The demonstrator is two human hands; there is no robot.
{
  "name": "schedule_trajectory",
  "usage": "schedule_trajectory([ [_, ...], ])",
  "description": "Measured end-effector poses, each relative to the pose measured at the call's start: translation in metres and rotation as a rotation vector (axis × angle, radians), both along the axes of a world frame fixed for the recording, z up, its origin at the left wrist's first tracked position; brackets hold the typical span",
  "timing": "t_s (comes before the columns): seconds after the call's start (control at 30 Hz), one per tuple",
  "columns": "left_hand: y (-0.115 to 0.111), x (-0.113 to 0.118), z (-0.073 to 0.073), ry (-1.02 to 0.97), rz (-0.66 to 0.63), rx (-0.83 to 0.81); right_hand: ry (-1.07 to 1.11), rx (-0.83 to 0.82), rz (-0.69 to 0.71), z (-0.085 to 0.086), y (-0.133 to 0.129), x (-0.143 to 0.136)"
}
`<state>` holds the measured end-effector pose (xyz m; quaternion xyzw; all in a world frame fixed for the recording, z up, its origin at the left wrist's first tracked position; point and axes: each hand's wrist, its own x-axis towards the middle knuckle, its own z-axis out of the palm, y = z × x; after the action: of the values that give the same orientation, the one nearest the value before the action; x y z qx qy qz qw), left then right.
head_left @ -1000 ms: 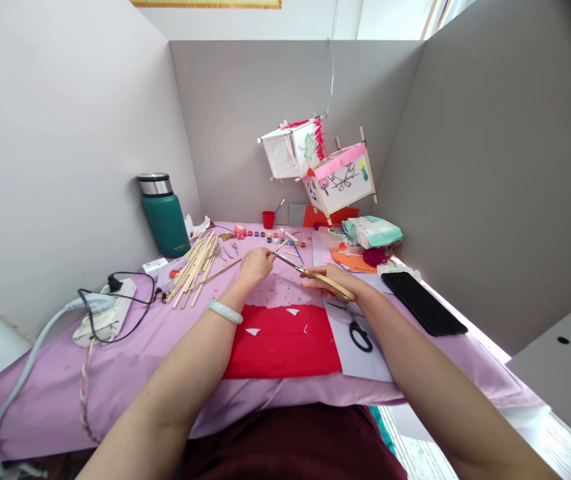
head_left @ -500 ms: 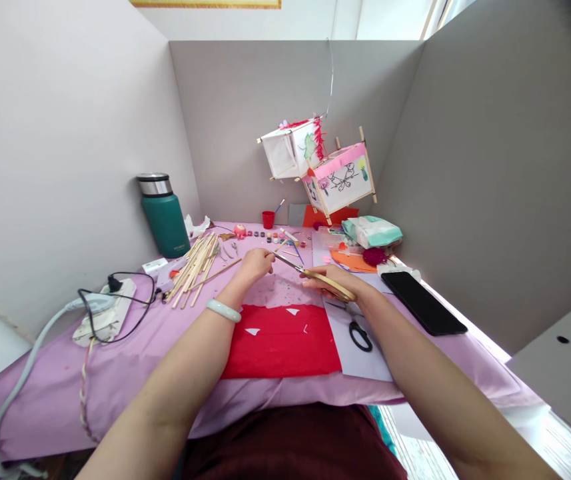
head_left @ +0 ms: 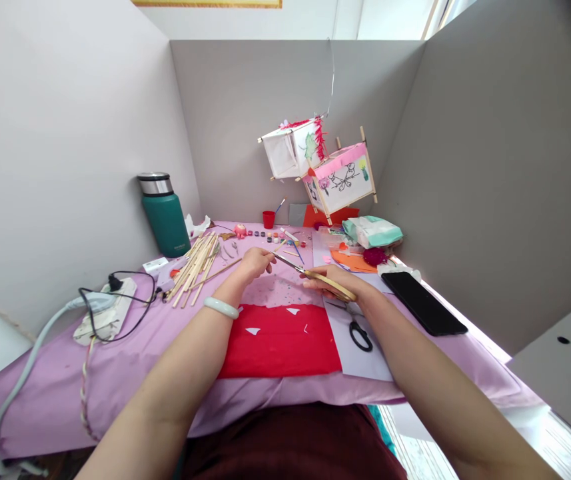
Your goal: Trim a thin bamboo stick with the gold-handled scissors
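My right hand (head_left: 330, 280) is closed around the yellow handles of a pair of scissors (head_left: 292, 264), whose blades point left toward my other hand. At the blade tips, my left hand (head_left: 258, 263) is pinched shut; what its fingers hold is too small to make out. Both hands are above the table, over a speckled patch of the pink cloth. Below them lies a red sheet (head_left: 280, 347) with a few white paper scraps (head_left: 252, 331) on it. Black-handled scissors (head_left: 360, 337) rest on white paper under my right forearm.
Wooden sticks (head_left: 198, 267), a green bottle (head_left: 166, 220) and a power strip (head_left: 110, 320) stand or lie to the left. A black phone (head_left: 422, 302) is at the right. Two paper lanterns (head_left: 342, 180) hang at the back, above paint pots and a red cup (head_left: 268, 219).
Hands and scissors stay almost in place. The bracelet on my left forearm has shifted very slightly left and up.
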<state>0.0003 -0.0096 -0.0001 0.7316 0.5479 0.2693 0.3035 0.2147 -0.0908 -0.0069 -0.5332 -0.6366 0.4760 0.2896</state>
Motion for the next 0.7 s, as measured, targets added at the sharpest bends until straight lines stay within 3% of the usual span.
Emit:
schedule_trajectory([
  [0.13, 0.0001, 0.0017, -0.0015, 0.001, 0.001, -0.015, -0.003, -0.001, -0.003, -0.0006, 0.0006, -0.0002],
  [0.3, -0.0019, 0.0064, -0.0037, 0.251, 0.033, 0.311, 0.001, -0.009, -0.023, -0.0005, 0.0007, -0.0019],
  [0.37, -0.0031, 0.007, -0.0043, 0.287, 0.054, 0.365, 0.007, -0.019, -0.035, -0.0003, 0.0003, -0.0028],
  [0.53, -0.0017, 0.0048, -0.0012, 0.29, 0.046, 0.308, -0.004, -0.017, -0.033, -0.0008, 0.0008, -0.0024],
  [0.7, 0.0001, 0.0004, 0.0018, 0.106, -0.005, 0.08, -0.017, 0.003, 0.008, 0.0009, -0.0003, -0.0001],
])
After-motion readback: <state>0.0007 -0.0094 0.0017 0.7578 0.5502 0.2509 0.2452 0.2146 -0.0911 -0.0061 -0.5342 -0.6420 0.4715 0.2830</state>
